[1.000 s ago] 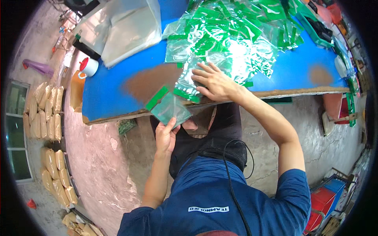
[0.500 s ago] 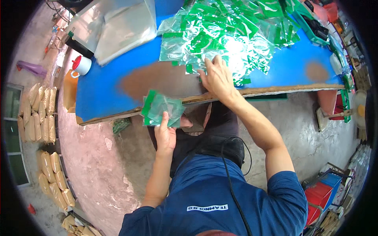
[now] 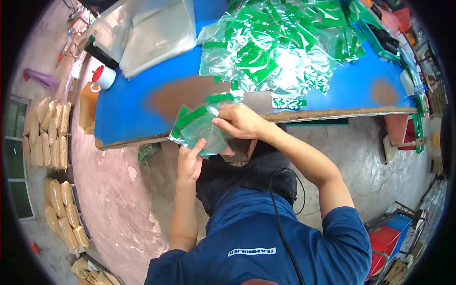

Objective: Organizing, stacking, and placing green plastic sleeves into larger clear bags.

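A: Start at the left. What is the left hand [image 3: 189,164] doing?

B: Its grip is closed on a small stack of clear bags with green strips [image 3: 199,129], thumb up against the underside, fingers behind. The stack hangs just off the near edge of the blue desk [image 3: 128,114], in front of the person's lap.

A: And the right hand [image 3: 240,121]?

B: It pinches the right side of the same stack, fingertips on the top bag, so both grips are shut on it. To my eye the bags are being squared into one neat bundle.

A: How would you do that well?

B: Keep the green strips lined up on one edge, I'd say, and let the left grip clamp firmly while the right taps the loose side flush. The film looks slippery, so a slack hold would likely let the bags fan out.

A: Anything more to draw from?

B: A big loose heap of the same bags [image 3: 280,42] lies toward the far right of the desk. At the far left corner sit a white jug with a red lid [image 3: 102,77] and folded clear plastic sheeting [image 3: 152,33].
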{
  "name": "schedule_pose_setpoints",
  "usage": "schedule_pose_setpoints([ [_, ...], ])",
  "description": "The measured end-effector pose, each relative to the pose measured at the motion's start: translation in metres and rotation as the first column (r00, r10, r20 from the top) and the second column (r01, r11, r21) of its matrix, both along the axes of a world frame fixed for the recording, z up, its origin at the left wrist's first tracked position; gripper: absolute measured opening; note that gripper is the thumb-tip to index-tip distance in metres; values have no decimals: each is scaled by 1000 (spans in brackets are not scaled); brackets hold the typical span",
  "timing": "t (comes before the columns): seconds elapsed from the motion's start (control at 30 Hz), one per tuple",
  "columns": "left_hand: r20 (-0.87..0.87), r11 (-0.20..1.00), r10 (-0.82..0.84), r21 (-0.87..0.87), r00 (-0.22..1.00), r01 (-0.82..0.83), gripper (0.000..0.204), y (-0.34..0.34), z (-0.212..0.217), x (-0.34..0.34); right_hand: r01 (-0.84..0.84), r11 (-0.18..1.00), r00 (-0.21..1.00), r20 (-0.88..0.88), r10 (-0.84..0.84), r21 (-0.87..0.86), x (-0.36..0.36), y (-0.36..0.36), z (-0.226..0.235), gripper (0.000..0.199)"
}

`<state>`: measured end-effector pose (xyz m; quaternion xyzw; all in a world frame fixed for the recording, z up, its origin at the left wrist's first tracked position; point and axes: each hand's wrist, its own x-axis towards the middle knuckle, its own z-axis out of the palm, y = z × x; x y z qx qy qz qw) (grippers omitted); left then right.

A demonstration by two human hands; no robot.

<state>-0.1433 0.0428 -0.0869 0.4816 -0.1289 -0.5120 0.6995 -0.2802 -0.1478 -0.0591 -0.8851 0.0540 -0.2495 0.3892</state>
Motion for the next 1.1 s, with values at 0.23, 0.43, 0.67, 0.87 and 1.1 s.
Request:
schedule_pose_setpoints([
  [0.23,-20,990,143,11,989,-143,45,-2,-13,-17,399,907,917,-36,-398,135,9,-6,15,33],
  [0.43,-619,995,5,-78,786,-67,40,14,-27,-4,409,702,806,-129,-577,-582,-42,-19,-4,89],
  [0.67,-595,979,-22,-176,803,-104,46,25,-37,2,562,746,824,-164,-543,358,-51,37,14,28],
  [0.87,-345,994,-6,-107,939,-33,47,1,-20,-19,317,937,930,-241,-277,147,-8,17,18,37],
  [1.1,-598,988,-43,-143,800,-53,52,18,-34,-11,344,598,799,-109,-592,-724,-31,-190,-11,42],
])
